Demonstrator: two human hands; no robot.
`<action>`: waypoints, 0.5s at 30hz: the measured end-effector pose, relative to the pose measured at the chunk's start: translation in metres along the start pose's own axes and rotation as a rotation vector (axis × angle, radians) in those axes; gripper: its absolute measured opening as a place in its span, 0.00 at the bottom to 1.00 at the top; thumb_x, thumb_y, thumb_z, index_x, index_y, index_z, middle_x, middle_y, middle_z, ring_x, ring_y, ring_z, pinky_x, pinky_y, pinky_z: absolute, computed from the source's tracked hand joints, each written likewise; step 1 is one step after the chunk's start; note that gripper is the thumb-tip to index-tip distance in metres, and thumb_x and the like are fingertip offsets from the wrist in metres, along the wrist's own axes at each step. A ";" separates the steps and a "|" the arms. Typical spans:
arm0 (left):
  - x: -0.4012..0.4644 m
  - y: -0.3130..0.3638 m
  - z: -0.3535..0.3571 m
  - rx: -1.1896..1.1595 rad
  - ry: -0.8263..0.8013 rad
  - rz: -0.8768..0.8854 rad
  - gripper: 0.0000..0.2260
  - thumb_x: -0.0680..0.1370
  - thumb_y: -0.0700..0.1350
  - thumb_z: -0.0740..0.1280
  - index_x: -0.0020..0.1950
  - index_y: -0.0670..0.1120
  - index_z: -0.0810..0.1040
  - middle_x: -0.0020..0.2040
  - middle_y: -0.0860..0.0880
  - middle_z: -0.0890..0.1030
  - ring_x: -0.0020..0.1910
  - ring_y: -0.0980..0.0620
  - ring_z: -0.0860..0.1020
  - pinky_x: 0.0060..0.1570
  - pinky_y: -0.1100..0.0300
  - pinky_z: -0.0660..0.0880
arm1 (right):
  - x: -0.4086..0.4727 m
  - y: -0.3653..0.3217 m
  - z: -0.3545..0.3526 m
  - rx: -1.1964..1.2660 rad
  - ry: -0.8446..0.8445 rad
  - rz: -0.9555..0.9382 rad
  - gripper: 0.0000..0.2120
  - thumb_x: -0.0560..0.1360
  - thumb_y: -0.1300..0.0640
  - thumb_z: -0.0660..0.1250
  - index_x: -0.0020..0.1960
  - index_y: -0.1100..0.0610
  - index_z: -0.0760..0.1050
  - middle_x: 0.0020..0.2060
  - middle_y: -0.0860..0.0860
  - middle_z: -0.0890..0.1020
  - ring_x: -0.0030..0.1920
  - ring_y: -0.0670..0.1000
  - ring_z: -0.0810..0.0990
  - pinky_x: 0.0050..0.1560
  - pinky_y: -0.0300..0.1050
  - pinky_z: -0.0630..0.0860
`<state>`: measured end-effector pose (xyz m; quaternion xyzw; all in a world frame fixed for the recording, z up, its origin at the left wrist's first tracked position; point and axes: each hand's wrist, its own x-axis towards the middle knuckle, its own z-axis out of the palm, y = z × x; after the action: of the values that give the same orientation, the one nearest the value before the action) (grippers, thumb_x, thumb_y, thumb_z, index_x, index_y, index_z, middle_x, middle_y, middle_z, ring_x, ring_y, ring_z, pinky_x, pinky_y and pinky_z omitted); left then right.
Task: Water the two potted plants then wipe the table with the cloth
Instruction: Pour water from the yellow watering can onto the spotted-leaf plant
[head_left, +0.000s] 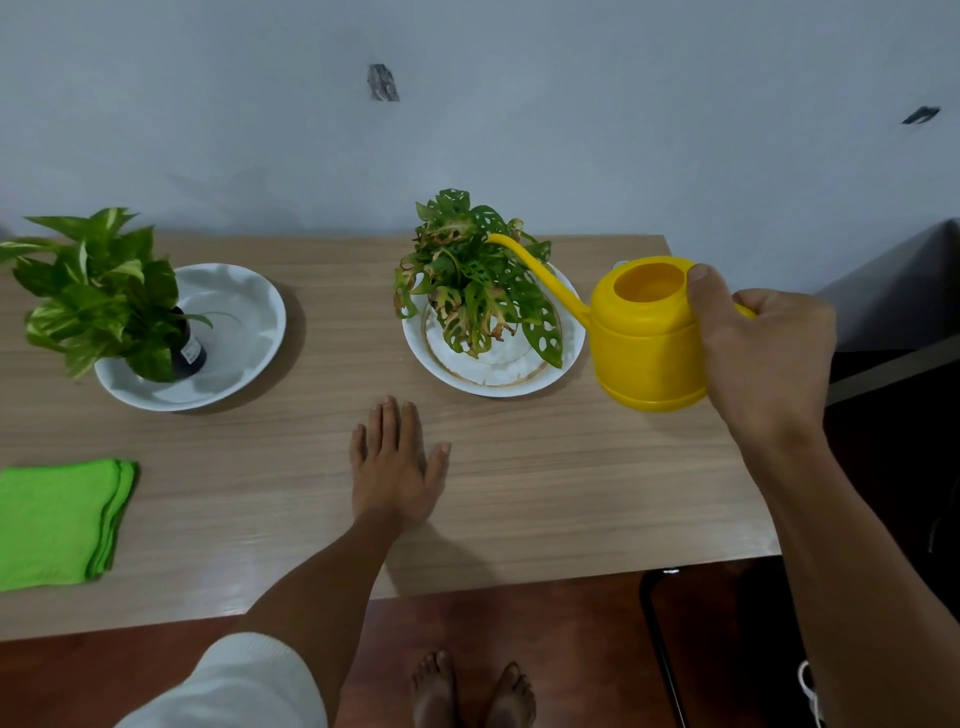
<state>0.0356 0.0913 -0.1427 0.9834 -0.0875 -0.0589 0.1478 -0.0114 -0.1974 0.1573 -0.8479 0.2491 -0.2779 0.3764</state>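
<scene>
The right hand grips the yellow watering can, spout over the holed-leaf plant; tip gently, aiming under the leaves. The left hand rests flat on the table.

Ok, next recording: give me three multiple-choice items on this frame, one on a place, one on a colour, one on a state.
1. Where does the folded cloth lie?
A. at the table's near left
B. in a dish
C. under the watering can

2. What colour is the watering can?
A. green
B. yellow
C. white

3. How is the left hand?
A. gripping the cloth
B. holding a plant
C. flat on the table, fingers straight

Key: 1 A, the cloth sits by the left edge, apart from both dishes. 2 B, the can's body and spout are yellow; the right hand holds it, spout over the right plant. 3 C, the palm rests on bare wood and holds nothing.
</scene>
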 end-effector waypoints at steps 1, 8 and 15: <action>0.000 0.000 0.000 0.000 -0.005 -0.001 0.38 0.83 0.70 0.44 0.86 0.48 0.48 0.87 0.44 0.47 0.86 0.47 0.41 0.83 0.42 0.41 | -0.001 -0.001 0.001 0.002 -0.003 0.000 0.31 0.79 0.39 0.66 0.27 0.54 0.59 0.18 0.46 0.63 0.22 0.47 0.61 0.23 0.36 0.57; -0.002 0.000 -0.001 -0.012 0.001 0.003 0.38 0.84 0.69 0.45 0.87 0.47 0.47 0.87 0.45 0.47 0.86 0.47 0.41 0.83 0.42 0.41 | -0.001 -0.011 0.007 0.023 -0.020 -0.010 0.31 0.79 0.39 0.67 0.27 0.55 0.59 0.18 0.47 0.63 0.23 0.47 0.60 0.24 0.37 0.58; -0.001 -0.003 0.002 -0.018 0.000 0.009 0.38 0.83 0.71 0.43 0.86 0.49 0.45 0.87 0.45 0.44 0.85 0.48 0.37 0.83 0.44 0.39 | 0.000 -0.019 0.018 0.049 -0.042 0.001 0.31 0.79 0.39 0.67 0.27 0.54 0.59 0.19 0.46 0.61 0.23 0.47 0.60 0.24 0.38 0.58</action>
<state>0.0351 0.0934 -0.1449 0.9816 -0.0912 -0.0591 0.1567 0.0043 -0.1772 0.1623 -0.8440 0.2347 -0.2656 0.4025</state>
